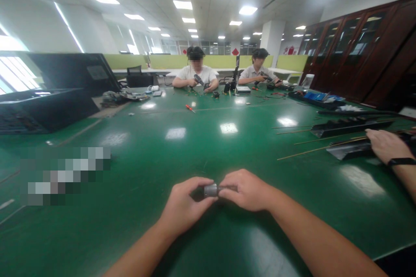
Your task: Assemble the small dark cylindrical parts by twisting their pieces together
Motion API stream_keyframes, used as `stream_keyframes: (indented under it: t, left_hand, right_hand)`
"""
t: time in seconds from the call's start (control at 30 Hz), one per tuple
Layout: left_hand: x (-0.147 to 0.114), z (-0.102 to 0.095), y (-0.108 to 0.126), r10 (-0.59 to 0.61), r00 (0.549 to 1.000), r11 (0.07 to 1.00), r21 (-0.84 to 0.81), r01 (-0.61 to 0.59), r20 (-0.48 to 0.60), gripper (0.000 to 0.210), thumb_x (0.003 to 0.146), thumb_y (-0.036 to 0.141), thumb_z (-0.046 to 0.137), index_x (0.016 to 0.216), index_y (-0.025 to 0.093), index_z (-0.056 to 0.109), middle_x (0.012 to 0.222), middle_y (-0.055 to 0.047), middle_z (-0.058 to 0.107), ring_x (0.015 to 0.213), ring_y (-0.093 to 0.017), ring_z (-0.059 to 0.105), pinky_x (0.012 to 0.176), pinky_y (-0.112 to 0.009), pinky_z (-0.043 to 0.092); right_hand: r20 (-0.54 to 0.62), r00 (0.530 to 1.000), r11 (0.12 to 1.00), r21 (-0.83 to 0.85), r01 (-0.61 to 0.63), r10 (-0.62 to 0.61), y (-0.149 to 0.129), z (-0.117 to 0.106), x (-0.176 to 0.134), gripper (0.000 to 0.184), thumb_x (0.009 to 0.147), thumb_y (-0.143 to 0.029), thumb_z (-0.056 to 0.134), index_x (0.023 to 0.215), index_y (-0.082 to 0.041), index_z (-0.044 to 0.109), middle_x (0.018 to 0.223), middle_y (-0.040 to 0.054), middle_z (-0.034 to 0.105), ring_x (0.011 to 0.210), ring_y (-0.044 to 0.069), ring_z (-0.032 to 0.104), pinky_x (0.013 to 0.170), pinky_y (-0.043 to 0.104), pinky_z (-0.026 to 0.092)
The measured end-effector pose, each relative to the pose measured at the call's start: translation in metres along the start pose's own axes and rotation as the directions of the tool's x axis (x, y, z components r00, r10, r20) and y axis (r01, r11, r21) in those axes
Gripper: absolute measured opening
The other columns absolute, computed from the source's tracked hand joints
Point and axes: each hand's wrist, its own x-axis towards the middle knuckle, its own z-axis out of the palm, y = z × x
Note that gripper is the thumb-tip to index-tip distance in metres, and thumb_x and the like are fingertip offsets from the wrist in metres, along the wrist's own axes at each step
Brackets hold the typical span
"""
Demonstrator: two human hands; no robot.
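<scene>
Low over the green table, both of my hands meet at one small grey metal cylinder with a thin shaft (211, 190). My left hand (183, 201) is closed on the thick cylindrical end, thumb below and fingers above. From the other side, my right hand (245, 189) pinches the narrow shaft, part of which shows between the fingers. The exact kind of this metal part is too small to tell. My fingers hide some of it.
The green table (146, 225) spreads all around. At right, another person's hand (386, 143) with a black wristband rests by dark metal channels (347, 149) and thin rods (302, 152). A red screwdriver (190, 107) lies ahead. Two people across hold power drills. A black case (45, 110) stands left.
</scene>
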Motion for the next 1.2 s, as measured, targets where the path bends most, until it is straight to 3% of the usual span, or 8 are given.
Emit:
stream_keyframes:
  t: [0.43,0.9,1.2]
  left_hand:
    - [0.0008,-0.0014,0.0,-0.014,1.0,1.0,-0.005,0.014,-0.016,0.022,0.077,0.03,0.077,0.098,0.024,0.071,0.092,0.0,0.075,0.082,-0.017,0.071,0.076,-0.027,0.056]
    - [0.0005,-0.005,-0.0035,0.057,0.997,0.998,0.041,-0.055,-0.044,0.023,0.077,0.029,0.077,0.099,0.025,0.07,0.094,0.001,0.075,0.084,-0.016,0.071,0.078,-0.025,0.056]
    - [0.0021,-0.004,-0.004,0.038,0.999,0.999,0.027,-0.037,-0.031,0.022,0.078,0.03,0.076,0.099,0.023,0.071,0.094,-0.001,0.075,0.085,-0.017,0.071,0.079,-0.027,0.057]
  right_hand:
    - [0.001,1.0,1.0,-0.003,-0.004,0.004,0.0026,-0.0026,-0.002,0.028,0.098,-0.03,0.052,0.084,-0.016,0.072,0.078,0.0047,0.07,0.071,0.014,0.059,0.066,0.025,0.039]
    - [0.005,0.996,0.994,0.051,-0.094,0.094,0.0023,-0.0024,-0.0016,0.022,0.095,-0.03,0.056,0.092,-0.017,0.073,0.086,0.0055,0.072,0.078,0.016,0.062,0.072,0.025,0.043]
    - [0.02,0.99,0.987,0.074,-0.141,0.14,0.0029,-0.0012,-0.0019,0.02,0.094,-0.03,0.058,0.091,-0.017,0.073,0.083,0.0044,0.071,0.075,0.015,0.061,0.068,0.025,0.042]
